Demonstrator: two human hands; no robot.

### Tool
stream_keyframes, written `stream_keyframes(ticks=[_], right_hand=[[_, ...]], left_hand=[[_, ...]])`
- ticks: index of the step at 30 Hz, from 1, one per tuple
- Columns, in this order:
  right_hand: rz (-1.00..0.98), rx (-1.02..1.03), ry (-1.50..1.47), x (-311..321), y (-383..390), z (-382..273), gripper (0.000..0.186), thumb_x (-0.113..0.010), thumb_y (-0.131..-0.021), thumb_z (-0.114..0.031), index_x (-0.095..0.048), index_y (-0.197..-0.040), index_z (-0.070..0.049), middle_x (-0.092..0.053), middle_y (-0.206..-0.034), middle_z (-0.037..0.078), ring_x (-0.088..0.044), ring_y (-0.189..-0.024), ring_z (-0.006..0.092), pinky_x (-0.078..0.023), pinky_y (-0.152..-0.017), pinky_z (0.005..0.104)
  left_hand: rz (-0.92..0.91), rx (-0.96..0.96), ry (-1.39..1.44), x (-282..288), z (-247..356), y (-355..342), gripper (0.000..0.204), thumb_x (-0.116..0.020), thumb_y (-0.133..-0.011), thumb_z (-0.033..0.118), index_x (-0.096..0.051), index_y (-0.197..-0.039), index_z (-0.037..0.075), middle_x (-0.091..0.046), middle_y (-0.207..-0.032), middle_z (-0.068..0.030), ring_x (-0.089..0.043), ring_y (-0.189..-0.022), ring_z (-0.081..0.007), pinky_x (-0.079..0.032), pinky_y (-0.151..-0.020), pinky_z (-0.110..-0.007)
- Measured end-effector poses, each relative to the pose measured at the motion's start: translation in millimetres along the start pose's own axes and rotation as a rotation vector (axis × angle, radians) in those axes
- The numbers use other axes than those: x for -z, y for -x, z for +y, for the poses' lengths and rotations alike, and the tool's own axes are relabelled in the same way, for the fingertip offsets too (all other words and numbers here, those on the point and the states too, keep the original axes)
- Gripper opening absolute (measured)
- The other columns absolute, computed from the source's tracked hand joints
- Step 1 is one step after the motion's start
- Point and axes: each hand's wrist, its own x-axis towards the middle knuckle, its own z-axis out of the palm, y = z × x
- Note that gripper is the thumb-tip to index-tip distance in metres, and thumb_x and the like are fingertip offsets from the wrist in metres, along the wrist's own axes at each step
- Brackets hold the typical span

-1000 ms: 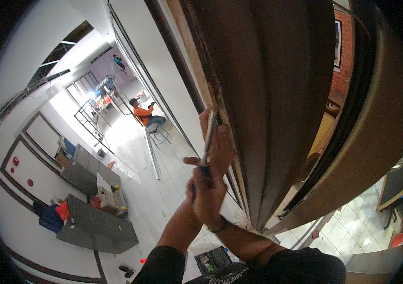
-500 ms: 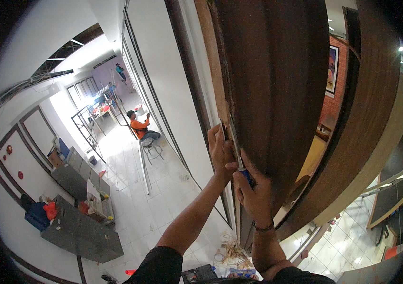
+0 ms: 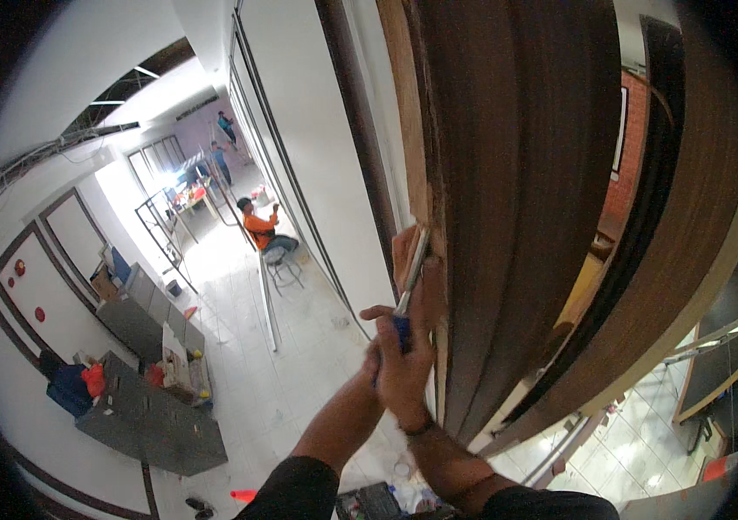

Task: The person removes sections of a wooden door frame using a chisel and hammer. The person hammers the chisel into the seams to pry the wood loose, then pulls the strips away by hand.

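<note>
At the left edge of a big brown wood panel [image 3: 542, 199], the head view showed two bare hands busy with a tool [image 3: 411, 278]. It had a blue handle and a long metal blade, much like a chisel. The right hand [image 3: 405, 368] was wrapped tight around the handle. The left hand [image 3: 429, 299] was up behind the blade, its fingers by the pale wood strip [image 3: 415, 165]. Part of it was hidden, so I could not tell how far it was curled or what it held.

The tool leaned, with its tip at or very near the strip. The step in hand looked like scraping or cutting at that edge. The next move seemed to call for a steady push, with the left fingers kept clear of the tip.

The thick panel filled the right side, and a white wall [image 3: 321, 156] stood to the left. Farther off, a person in orange [image 3: 258, 227] sat on a stool [image 3: 280, 257]. Grey cabinets [image 3: 156, 416] stood far left, and a black case [image 3: 367, 503] lay below.
</note>
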Motion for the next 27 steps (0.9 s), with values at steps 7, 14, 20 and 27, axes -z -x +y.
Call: stream_keyframes(ticks=[7,14,20,27], right_hand=[[-0.181,0.148,0.657,100.4,14.6,-64.2,0.053,-0.055,-0.092,-0.015,-0.034,-0.140,-0.006,-0.062,-0.080,0.003,-0.047,-0.051,0.0023,-0.038,-0.043,0.0200],[-0.055,0.246,1.053,94.3,11.2,-123.3,0.042,-0.058,-0.091,-0.020,-0.050,-0.130,-0.007,-0.064,-0.088,0.007,-0.055,-0.062,0.0062,-0.045,-0.053,0.0223],[-0.067,0.397,1.050,80.4,-2.6,-136.2,0.045,-0.060,-0.090,-0.024,-0.050,-0.132,-0.008,-0.064,-0.090,0.013,-0.061,-0.083,0.0151,-0.049,-0.075,0.0291],[-0.041,0.494,1.074,76.9,-18.7,-131.1,0.040,-0.058,-0.090,-0.026,-0.053,-0.127,-0.010,-0.060,-0.116,0.019,-0.060,-0.103,0.0335,-0.047,-0.088,0.0395]], left_hand=[[-0.047,-0.016,0.101,19.3,33.5,-39.5,0.061,-0.036,-0.094,0.049,-0.047,-0.131,0.002,-0.055,-0.110,-0.0148,-0.053,-0.097,-0.0236,-0.044,-0.085,-0.039],[-0.198,0.016,-0.190,20.3,117.4,-111.2,0.072,-0.078,-0.074,0.023,-0.042,-0.133,0.002,-0.059,-0.103,-0.0093,-0.059,-0.088,-0.0162,-0.055,-0.066,-0.033],[-0.305,0.103,-0.295,21.7,118.5,-112.3,0.063,-0.077,-0.073,0.018,-0.050,-0.125,-0.006,-0.064,-0.094,-0.0179,-0.066,-0.084,-0.0214,-0.056,-0.069,-0.034],[-0.415,0.076,-0.312,31.7,119.0,-120.1,0.064,-0.077,-0.074,0.021,-0.051,-0.123,-0.009,-0.067,-0.081,-0.0151,-0.068,-0.078,-0.0212,-0.055,-0.069,-0.033]])
